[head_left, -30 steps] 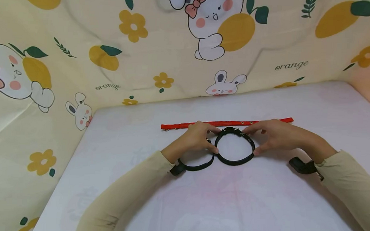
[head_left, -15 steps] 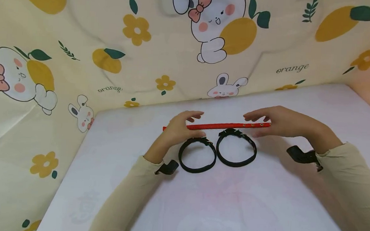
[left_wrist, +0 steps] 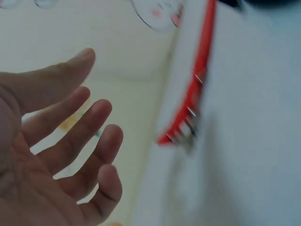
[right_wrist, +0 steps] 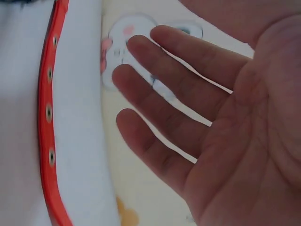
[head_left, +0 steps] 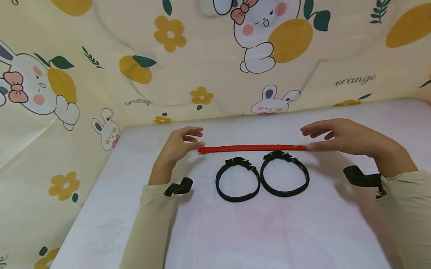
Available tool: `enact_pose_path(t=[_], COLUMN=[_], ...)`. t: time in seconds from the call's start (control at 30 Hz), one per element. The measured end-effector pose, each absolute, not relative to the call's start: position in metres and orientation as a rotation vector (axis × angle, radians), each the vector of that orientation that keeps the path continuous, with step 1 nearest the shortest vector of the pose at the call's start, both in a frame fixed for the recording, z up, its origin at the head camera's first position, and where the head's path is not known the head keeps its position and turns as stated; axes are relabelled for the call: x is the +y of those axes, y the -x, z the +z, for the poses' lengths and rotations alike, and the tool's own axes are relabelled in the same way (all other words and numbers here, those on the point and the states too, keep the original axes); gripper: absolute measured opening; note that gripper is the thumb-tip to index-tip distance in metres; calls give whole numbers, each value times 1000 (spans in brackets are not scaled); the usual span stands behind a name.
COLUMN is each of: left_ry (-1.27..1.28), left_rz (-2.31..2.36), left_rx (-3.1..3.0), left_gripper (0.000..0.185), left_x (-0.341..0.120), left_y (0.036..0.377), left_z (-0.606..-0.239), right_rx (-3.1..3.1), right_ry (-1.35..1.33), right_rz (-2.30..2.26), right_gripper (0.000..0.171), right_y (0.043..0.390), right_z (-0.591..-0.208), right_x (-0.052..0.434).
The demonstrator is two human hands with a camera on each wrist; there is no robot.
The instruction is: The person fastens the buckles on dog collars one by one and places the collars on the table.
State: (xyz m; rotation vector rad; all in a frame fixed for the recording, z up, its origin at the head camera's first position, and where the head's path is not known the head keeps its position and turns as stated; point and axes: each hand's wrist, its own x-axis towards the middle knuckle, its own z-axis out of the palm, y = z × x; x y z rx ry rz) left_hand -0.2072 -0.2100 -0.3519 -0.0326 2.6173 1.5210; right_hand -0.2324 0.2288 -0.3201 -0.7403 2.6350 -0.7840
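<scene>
A red collar strap (head_left: 253,148) lies stretched out flat on the white table (head_left: 268,236); its buckle end (left_wrist: 181,134) shows in the left wrist view and its holed end (right_wrist: 49,113) in the right wrist view. My left hand (head_left: 179,142) hovers open at the strap's left end, fingers relaxed, holding nothing. My right hand (head_left: 334,135) hovers open over the strap's right end, its thumb close to the strap. Two black collars, each closed into a ring, lie side by side in front of the strap: the left black collar (head_left: 238,180) and the right black collar (head_left: 285,174).
A cream cloth (head_left: 168,57) printed with rabbits, oranges and flowers hangs as a wall behind and to the left of the table. Black wrist-camera straps (head_left: 361,177) sit on both cream sleeves.
Both hands let go of the right black collar, lifted and spread apart to the two ends of the red strap. The black collars now lie untouched.
</scene>
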Motion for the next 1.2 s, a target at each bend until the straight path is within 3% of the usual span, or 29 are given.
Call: enact_pose_path(t=[0.3,0.63,1.2], left_ry=[49,36,166], left_rz=[1193,1034,1064], left_rx=[2699,2805,2764], left_gripper=[48,31,26], left_x=[-222,-212,-214], left_y=[213,218,218], left_z=[-377,-385,-385], right_rx=[2674,2726,2756], right_ry=[584,523,389], right_rz=[-675,-468,-448], right_gripper=[59,57,27], right_y=[242,251,255], right_z=[-339,-357,-362], right_x=[271,292,302])
